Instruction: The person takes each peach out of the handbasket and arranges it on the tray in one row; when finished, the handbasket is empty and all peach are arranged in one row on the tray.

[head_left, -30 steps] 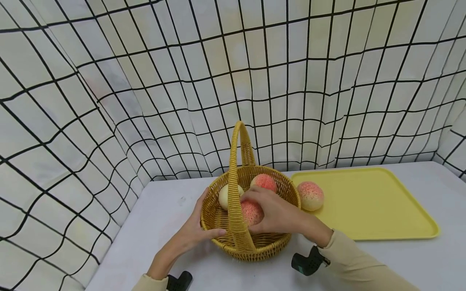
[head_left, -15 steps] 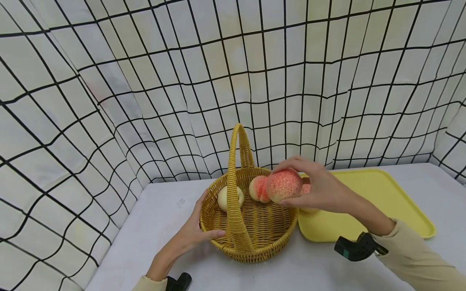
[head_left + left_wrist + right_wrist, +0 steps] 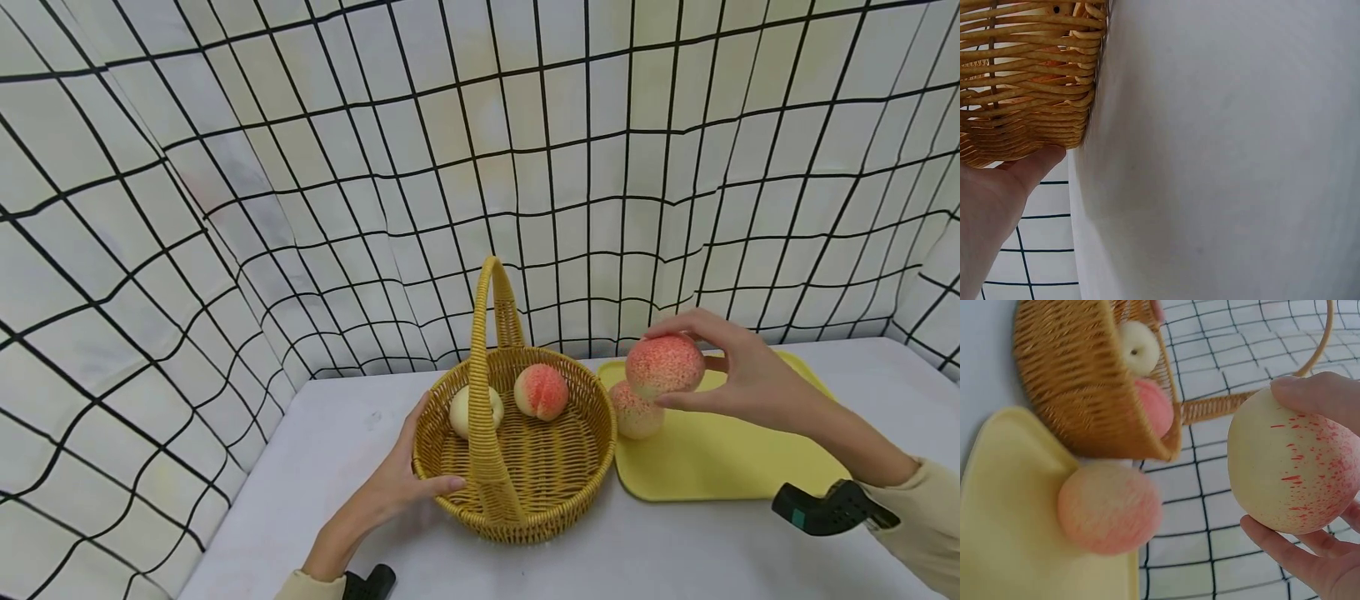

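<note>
On the desk a yellow tray lies beside a round wicker basket, handle upright. The left hand cups the basket's left side, while the right hand grips a speckled peach raised over the tray's left end, its longer axis nearly level, side to side, red-dotted face toward the head camera. Below it sits a second peach; a red peach and white fruit lie in the basket.

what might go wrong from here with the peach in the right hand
The held peach could slip from the right hand, which holds it in the air. Lowered carelessly, it may knock the other peach on the tray. If the left hand tugs the basket it holds, the pale fruit inside may roll.
</note>
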Demonstrator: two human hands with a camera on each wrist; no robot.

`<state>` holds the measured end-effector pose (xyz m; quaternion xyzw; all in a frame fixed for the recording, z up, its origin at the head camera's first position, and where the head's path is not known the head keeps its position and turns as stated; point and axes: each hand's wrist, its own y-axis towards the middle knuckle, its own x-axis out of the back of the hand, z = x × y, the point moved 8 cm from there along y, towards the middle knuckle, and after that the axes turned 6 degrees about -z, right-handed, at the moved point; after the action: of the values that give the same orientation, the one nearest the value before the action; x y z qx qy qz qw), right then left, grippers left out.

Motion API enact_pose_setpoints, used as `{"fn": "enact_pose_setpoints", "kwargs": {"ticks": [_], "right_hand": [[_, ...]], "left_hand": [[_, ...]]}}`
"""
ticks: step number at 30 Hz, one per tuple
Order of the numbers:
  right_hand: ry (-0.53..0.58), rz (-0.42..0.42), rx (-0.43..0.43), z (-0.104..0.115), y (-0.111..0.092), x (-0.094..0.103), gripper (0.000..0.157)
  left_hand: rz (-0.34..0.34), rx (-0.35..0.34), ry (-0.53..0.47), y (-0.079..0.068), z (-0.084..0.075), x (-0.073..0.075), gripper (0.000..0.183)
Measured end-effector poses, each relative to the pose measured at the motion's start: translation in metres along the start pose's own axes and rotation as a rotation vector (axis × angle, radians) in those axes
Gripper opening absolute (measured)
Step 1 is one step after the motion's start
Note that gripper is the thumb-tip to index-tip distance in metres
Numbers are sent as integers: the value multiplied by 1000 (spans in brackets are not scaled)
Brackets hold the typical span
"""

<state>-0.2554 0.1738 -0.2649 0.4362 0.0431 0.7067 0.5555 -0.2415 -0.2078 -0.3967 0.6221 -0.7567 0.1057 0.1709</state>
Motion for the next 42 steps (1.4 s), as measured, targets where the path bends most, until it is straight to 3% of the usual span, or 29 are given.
{"fn": "enact_pose_setpoints", "kwargs": {"ticks": [14, 22, 32, 36, 42], "right_hand": [[-101, 28, -127, -75, -31, 8, 60], [-124, 117, -150, -106, -43, -3, 58], [-120, 164, -144, -118, -49, -10, 58], [-112, 147, -140, -118, -48, -13, 57], [-206, 97, -99, -118, -48, -15, 59]], "left_hand": [[-9, 1, 26, -1, -1, 1, 131], [-9, 2, 21, -1, 0, 1, 130], [-9, 16, 30, 0, 0, 0, 130], [0, 16, 11, 0, 0, 0, 131], [7, 12, -8, 0, 0, -1, 131]]}}
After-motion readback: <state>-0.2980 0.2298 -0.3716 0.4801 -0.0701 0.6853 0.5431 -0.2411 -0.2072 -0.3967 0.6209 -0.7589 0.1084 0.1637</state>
